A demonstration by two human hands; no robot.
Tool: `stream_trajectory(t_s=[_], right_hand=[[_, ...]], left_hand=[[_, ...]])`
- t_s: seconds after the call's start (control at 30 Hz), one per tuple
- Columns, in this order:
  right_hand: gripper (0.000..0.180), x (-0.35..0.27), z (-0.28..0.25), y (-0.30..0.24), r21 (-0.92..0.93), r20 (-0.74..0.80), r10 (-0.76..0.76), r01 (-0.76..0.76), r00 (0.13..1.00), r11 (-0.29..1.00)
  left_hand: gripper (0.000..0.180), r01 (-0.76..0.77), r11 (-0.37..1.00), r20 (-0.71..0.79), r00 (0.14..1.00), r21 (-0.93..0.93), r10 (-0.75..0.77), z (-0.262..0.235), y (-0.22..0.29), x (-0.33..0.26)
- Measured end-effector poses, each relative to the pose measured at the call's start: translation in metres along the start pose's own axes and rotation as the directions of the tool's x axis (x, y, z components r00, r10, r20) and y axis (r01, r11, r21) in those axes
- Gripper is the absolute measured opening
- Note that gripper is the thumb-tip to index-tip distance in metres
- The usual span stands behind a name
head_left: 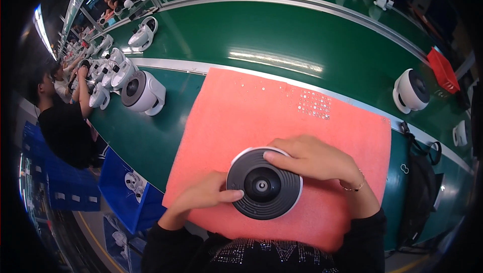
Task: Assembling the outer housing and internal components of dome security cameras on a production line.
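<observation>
Between my hands is a round device [243, 205] with a ribbed dark grey face, a black bowl-shaped centre and a white housing at its rim. It stands over the pink foam mat [221, 117], its face turned up toward me. My left hand [209, 191] grips its left side, with the thumb on the grey face. My right hand [309, 158] is wrapped over the upper right of the rim, and its thumb rests on the face. The fingers behind the housing are hidden. Small screws [314, 105] stand in rows at the mat's far side, with several scattered to their left.
Similar white devices stand at left [145, 92] and right [411, 91], and a cluster fills the far left. A red bin [443, 70] and a black bag [420, 192] lie right. A blue bin [123, 187] sits below the table edge. A co-worker [68, 117] works at left.
</observation>
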State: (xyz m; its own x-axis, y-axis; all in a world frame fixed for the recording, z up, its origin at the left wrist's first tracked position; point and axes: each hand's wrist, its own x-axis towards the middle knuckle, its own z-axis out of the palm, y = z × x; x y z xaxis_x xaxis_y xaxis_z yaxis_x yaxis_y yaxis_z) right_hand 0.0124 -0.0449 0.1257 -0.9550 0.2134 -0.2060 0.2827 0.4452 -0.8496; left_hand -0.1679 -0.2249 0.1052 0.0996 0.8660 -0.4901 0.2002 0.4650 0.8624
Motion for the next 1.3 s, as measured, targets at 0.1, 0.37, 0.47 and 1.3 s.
stream_trajectory(t_s=[0.1, 0.37, 0.47, 1.3], right_hand=[[0.055, -0.01, 0.0, -0.007, 0.039, 0.004, 0.011, -0.011, 1.0, 0.999], [0.074, -0.005, 0.017, -0.014, -0.209, -0.575, -0.479, 0.447, 0.663, 0.87], [0.072, -0.006, 0.014, -0.01, -0.213, -0.606, -0.468, 0.436, 0.643, 0.874], [0.087, 0.007, 0.01, 0.004, 0.327, -0.782, -0.06, 0.491, 0.62, 0.807]], left_hand=[[0.063, -0.054, 0.984, -0.023, 0.998, -0.169, 0.051, 0.015, 0.0, -0.006], [0.085, -0.418, 0.814, -0.304, 0.778, 0.403, 0.55, 0.017, 0.045, 0.003], [0.084, -0.371, 0.832, -0.306, 0.803, 0.412, 0.511, 0.016, 0.051, 0.006], [0.065, -0.649, 0.611, -0.577, 0.736, -0.453, 0.354, 0.001, 0.069, 0.1]])
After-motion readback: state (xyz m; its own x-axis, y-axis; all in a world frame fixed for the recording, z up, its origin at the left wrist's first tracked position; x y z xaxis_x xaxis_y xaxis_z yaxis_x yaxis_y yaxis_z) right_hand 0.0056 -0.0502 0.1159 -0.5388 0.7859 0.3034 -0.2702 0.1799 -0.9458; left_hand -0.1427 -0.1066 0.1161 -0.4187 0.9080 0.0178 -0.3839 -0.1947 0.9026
